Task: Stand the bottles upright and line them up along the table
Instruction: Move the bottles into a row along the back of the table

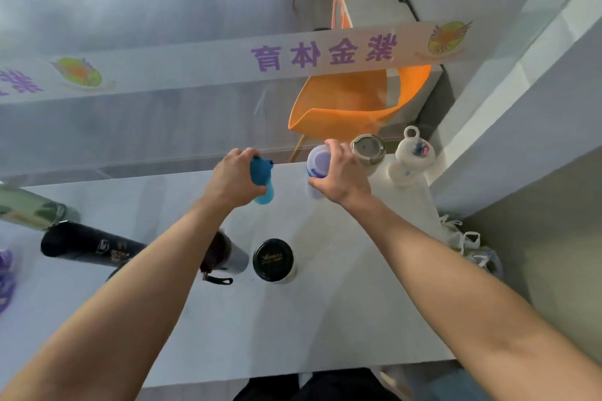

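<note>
White surface [325, 319], bottles upright and toppled

A black-lidded bottle [273, 260] stands near the middle. At 1 o'clock a steel-lidded bottle [368, 150] and a white bottle [411, 158] stand side by side. At 9 o'clock a black bottle [88, 246] and a green bottle [29, 209] lie on their sides.

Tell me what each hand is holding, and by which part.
The left hand grips the blue bottle round its upper end. The right hand grips the pale bottle round its side, near the top.

Along the far edge of the counter [325, 319], left to right, are the leftmost bottle [263, 181], second bottle [317, 160], third bottle [368, 150] and end bottle [411, 158]. Nearer, mid-counter, stands a lone bottle [273, 259]. Just left of it lies a toppled bottle [229, 254], with a farther toppled bottle [88, 246] beyond. A chair [351, 101] sits behind the counter.
</note>
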Available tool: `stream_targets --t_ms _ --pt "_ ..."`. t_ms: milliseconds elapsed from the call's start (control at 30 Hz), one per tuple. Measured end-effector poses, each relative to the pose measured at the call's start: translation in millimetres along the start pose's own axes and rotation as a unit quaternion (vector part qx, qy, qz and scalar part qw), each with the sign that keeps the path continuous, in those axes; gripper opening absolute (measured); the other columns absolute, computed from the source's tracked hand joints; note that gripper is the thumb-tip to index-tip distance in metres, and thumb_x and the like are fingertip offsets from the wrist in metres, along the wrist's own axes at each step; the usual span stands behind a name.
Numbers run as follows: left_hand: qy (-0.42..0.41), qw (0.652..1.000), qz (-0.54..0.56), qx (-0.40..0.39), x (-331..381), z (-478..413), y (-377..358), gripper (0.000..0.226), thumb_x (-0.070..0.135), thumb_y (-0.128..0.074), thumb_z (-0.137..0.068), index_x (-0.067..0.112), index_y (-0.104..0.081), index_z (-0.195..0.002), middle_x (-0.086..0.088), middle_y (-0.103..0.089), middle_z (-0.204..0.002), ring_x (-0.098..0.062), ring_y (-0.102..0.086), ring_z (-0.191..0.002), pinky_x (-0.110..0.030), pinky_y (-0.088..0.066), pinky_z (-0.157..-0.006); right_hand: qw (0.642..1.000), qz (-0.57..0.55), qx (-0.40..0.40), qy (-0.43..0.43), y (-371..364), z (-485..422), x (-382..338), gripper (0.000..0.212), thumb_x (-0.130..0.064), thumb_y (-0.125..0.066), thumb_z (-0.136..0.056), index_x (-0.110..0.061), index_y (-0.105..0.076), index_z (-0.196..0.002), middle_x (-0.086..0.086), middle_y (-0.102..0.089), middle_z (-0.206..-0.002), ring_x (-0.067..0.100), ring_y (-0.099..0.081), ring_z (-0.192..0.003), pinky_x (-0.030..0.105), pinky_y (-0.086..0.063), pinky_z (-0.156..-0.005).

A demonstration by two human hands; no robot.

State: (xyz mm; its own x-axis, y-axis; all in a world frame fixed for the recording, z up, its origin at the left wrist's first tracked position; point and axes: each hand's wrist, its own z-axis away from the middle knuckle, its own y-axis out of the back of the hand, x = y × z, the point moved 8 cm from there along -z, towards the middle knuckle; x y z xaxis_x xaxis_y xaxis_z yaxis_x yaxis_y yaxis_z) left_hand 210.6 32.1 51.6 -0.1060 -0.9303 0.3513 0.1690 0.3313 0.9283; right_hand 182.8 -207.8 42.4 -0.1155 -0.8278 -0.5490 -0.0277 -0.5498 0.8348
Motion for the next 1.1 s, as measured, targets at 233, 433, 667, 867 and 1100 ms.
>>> stream_targets --t_ms 233,433,667,867,1100 --pt "-0.012 1.0 0.014 -0.021 -15 -42 -7 0.075 0.028 -0.094 -0.076 0.022 -0.059 -0.142 -0.006 -0.06 -0.124 -0.024 -0.058 -0.102 -0.036 -0.052 -0.082 0.998 -0.005 -0.026 -0.055 -34 -37 -18 0.085 -0.034 -0.094 -0.074 -0.017 -0.05 -0.145 0.01 -0.055 -0.135 0.033 -0.061 -0.119 0.038 -0.051 -0.101" --pt "-0.033 0.998 0.022 -0.055 -20 -59 -16 0.076 0.031 -0.095 -0.076 0.026 -0.059 -0.143 -0.004 -0.062 -0.125 -0.028 -0.063 -0.107 -0.045 -0.062 -0.093 0.994 -0.006 -0.008 -0.11 -45 -43 -23 0.089 -0.028 -0.095 -0.072 -0.02 -0.049 -0.147 0.008 -0.054 -0.136 0.034 -0.064 -0.115 0.036 -0.05 -0.097" --pt "-0.05 0.994 0.015 -0.095 -26 -66 -13 0.073 0.031 -0.097 -0.074 0.029 -0.063 -0.139 -0.002 -0.067 -0.124 -0.026 -0.062 -0.105 -0.046 -0.064 -0.091 0.994 -0.004 -0.004 -0.109 -46 -41 -20 0.086 -0.026 -0.094 -0.072 -0.021 -0.05 -0.146 0.007 -0.054 -0.137 0.035 -0.065 -0.115 0.035 -0.05 -0.1" --pt "-0.034 0.996 0.013 -0.082 -23 -66 -15 0.072 0.031 -0.1 -0.074 0.026 -0.062 -0.135 -0.003 -0.069 -0.122 -0.026 -0.065 -0.102 -0.045 -0.066 -0.089 0.995 -0.005 -0.004 -0.101 -45 -42 -18 0.085 -0.027 -0.095 -0.072 -0.021 -0.051 -0.144 0.007 -0.054 -0.136 0.034 -0.066 -0.112 0.035 -0.051 -0.096" --pt "-0.033 0.995 -0.012 -0.09 -22 -69 -21 0.071 0.033 -0.098 -0.075 0.029 -0.059 -0.133 -0.004 -0.07 -0.119 -0.028 -0.067 -0.1 -0.047 -0.067 -0.086 0.996 0.001 -0.006 -0.094 -45 -42 -18 0.086 -0.029 -0.095 -0.073 -0.022 -0.049 -0.145 0.006 -0.053 -0.136 0.034 -0.066 -0.111 0.034 -0.052 -0.095"
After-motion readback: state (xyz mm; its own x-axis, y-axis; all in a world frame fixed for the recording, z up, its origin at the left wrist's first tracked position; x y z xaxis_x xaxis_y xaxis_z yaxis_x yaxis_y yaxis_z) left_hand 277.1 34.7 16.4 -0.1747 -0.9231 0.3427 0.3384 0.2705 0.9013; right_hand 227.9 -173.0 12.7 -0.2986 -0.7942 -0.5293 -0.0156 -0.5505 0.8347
